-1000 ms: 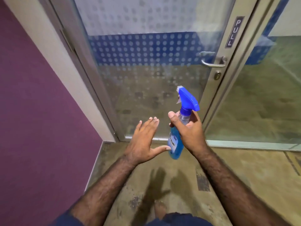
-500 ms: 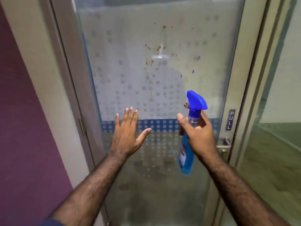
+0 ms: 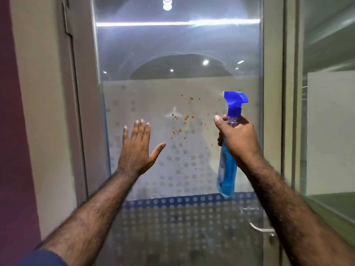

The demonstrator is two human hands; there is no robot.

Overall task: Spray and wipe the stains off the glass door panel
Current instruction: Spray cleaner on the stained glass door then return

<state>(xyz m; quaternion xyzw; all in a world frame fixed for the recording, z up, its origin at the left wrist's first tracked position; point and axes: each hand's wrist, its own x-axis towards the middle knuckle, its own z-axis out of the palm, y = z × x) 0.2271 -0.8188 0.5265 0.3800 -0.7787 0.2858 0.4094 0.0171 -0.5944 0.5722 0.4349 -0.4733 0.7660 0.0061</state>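
Observation:
A frosted glass door panel point(image 3: 149, 96) fills the middle of the view. Orange and a few purple stains point(image 3: 184, 121) dot it at chest height. My right hand point(image 3: 238, 139) grips the neck of a spray bottle point(image 3: 227, 169) with blue liquid and a blue trigger head, held upright just right of the stains, nozzle pointing left at the glass. My left hand point(image 3: 136, 150) is raised flat with fingers spread, empty, left of the stains and in front of the glass. No cloth is in view.
The door's metal frame point(image 3: 272, 112) runs down the right side with a lever handle point(image 3: 261, 229) low down. A hinge-side frame point(image 3: 76, 112) and a purple wall point(image 3: 11, 131) lie to the left. A second glass panel point(image 3: 326, 112) stands at the right.
The view has tilted up from the floor to the upper door. Both hands have risen, with the bottle now level with the stains. A faint mist shows at the nozzle.

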